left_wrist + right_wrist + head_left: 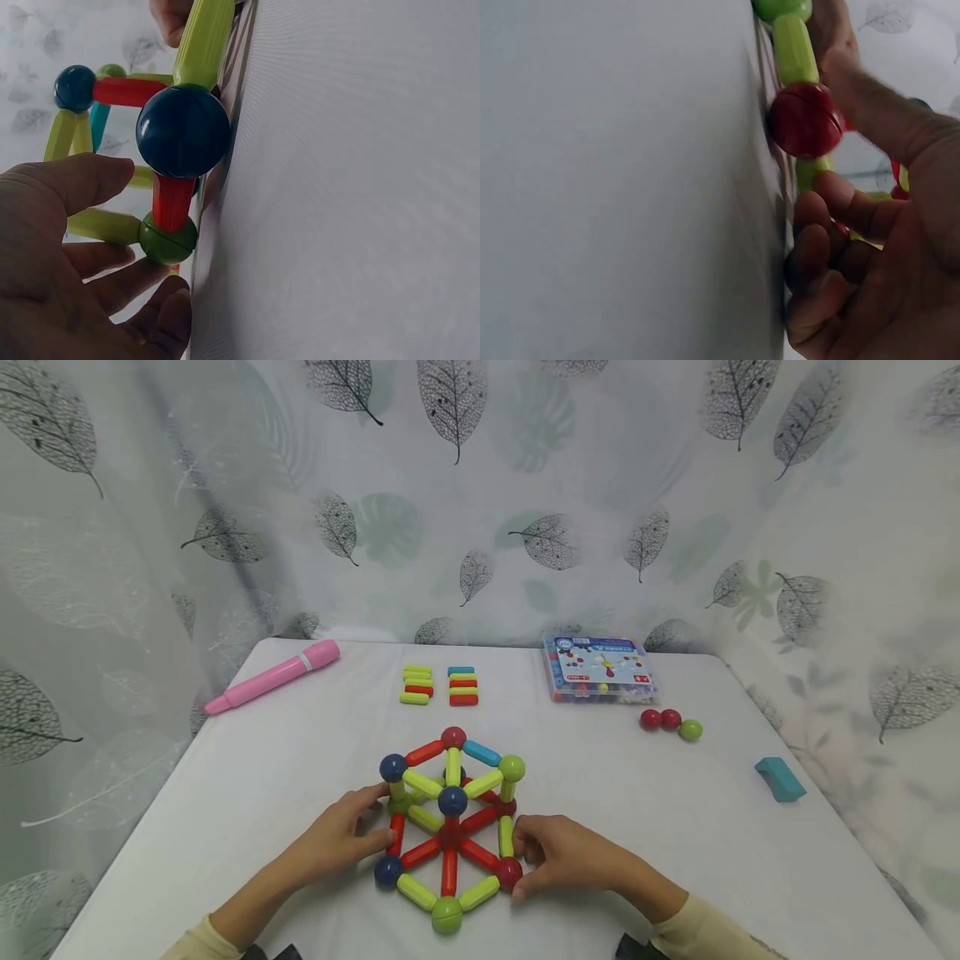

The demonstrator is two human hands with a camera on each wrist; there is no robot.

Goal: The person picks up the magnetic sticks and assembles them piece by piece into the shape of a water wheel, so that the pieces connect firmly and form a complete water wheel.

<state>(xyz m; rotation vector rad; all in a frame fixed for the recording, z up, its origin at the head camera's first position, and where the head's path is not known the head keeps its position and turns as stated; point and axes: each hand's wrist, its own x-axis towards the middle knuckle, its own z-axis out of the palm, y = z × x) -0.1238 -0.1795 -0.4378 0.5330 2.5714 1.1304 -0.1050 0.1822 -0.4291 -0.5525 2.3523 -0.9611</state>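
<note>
Steadying the rod-and-ball frame near the front edge of the table, my left hand rested relaxed fingers against its left side, gripping nothing. My right hand curled its fingers round a yellow-green rod, thumb beside the red ball at the frame's right corner.

The printing on the clear plastic box near the table's far edge is too small to read. Both forearms run off the head view's bottom edge. The right wrist view is blurred, so the right hand's fingertips merge with the rod-and-ball frame.
</note>
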